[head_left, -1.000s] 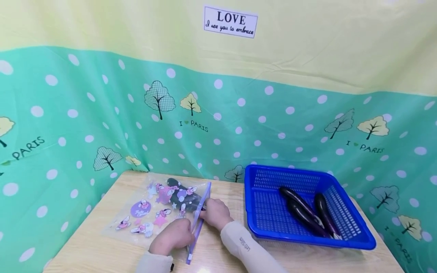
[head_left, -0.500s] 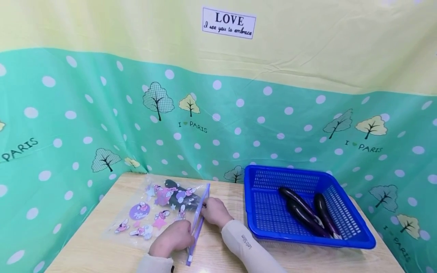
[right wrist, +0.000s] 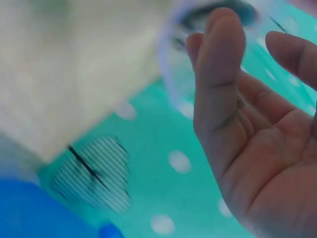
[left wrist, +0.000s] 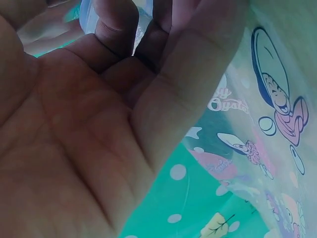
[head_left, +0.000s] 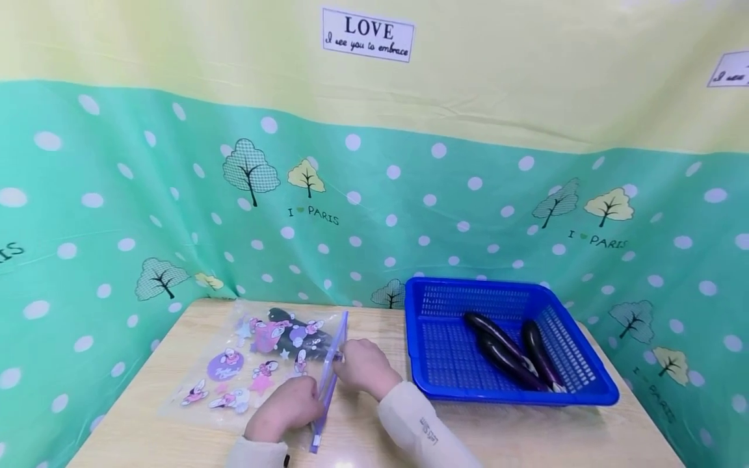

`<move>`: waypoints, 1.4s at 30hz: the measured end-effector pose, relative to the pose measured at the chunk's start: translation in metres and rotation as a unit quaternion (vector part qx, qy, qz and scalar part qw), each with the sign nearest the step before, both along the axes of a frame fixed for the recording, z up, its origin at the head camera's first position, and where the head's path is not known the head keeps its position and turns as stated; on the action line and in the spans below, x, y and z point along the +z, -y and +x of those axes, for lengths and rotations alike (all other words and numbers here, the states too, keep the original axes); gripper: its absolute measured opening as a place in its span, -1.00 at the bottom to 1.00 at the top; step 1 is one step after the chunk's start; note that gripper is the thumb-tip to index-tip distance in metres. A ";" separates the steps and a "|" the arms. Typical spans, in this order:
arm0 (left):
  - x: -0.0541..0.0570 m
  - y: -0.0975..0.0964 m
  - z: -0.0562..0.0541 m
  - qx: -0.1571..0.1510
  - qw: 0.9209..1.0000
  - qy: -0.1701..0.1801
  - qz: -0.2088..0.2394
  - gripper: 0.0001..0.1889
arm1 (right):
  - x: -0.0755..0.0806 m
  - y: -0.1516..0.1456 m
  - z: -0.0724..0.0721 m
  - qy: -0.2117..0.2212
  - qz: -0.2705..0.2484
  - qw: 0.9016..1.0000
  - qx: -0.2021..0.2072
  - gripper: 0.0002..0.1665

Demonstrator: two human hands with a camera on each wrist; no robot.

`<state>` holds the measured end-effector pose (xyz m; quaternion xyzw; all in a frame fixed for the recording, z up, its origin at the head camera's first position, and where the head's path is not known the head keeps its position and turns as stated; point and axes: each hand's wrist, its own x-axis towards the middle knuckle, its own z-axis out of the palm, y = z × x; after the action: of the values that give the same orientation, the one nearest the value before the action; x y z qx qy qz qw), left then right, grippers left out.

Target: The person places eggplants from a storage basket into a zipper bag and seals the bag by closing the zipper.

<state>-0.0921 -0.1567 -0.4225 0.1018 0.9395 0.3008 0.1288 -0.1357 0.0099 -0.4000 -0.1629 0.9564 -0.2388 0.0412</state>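
Note:
A clear zip bag (head_left: 225, 367) with pink and purple cartoon prints lies on the table, its purple slider edge facing right. Inside it, towards the far side, an eggplant (head_left: 298, 337) shows dark through the plastic, its near end by the bag's mouth. My left hand (head_left: 289, 408) grips the near part of the mouth with curled fingers, printed plastic beside them in the left wrist view. At the far part of the mouth is my right hand (head_left: 365, 367), fingertips right at the zip edge. The right wrist view shows its bent fingers (right wrist: 220, 64) and thumb apart, the palm bare.
A blue plastic basket (head_left: 445, 351) stands at the right of the wooden table (head_left: 193, 318), with 3 eggplants (head_left: 509, 354) in its right part. A green and yellow printed cloth (head_left: 409, 214) hangs behind the table and along both sides.
The head view has turned slightly right, so everything sits further left in it. My left hand keeps its place on the bag. My right hand has drawn back slightly from the mouth.

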 end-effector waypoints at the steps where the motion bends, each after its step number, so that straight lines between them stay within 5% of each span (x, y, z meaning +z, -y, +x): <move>1: 0.000 0.000 0.000 0.001 1.000 0.001 0.000 -0.84 | 0.010 -0.003 0.005 -0.006 -0.002 1.000 0.004 -0.81; 9: 0.003 0.000 -0.001 0.009 1.000 0.004 -0.011 -0.84 | 0.076 -0.043 0.034 -0.019 -0.026 0.999 0.022 -0.54; 17: 0.002 -0.003 0.000 0.003 1.000 -0.001 -0.011 -0.83 | 0.095 -0.116 0.030 0.005 -0.018 1.000 -0.005 -0.52; 23: 0.003 -0.002 -0.001 0.002 1.000 0.001 -0.009 -0.84 | 0.096 -0.179 0.007 0.052 0.064 0.997 -0.014 -0.55; 30: 0.002 -0.001 0.000 0.003 1.000 0.004 -0.007 -0.85 | 0.067 -0.242 -0.021 0.055 0.152 0.987 -0.003 -0.60; 35: 0.001 -0.002 -0.001 0.003 1.000 0.006 -0.007 -0.84 | 0.049 -0.263 -0.024 0.098 0.219 0.970 -0.036 -0.78; 42: 0.002 -0.002 -0.002 0.006 1.000 0.009 -0.013 -0.85 | 0.037 -0.270 -0.013 0.190 0.259 0.941 -0.105 -0.68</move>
<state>-0.0942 -0.1548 -0.4202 0.0922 0.9425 0.2906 0.1367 -0.1487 0.2803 -0.3632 0.0036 0.9713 -0.0120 0.2375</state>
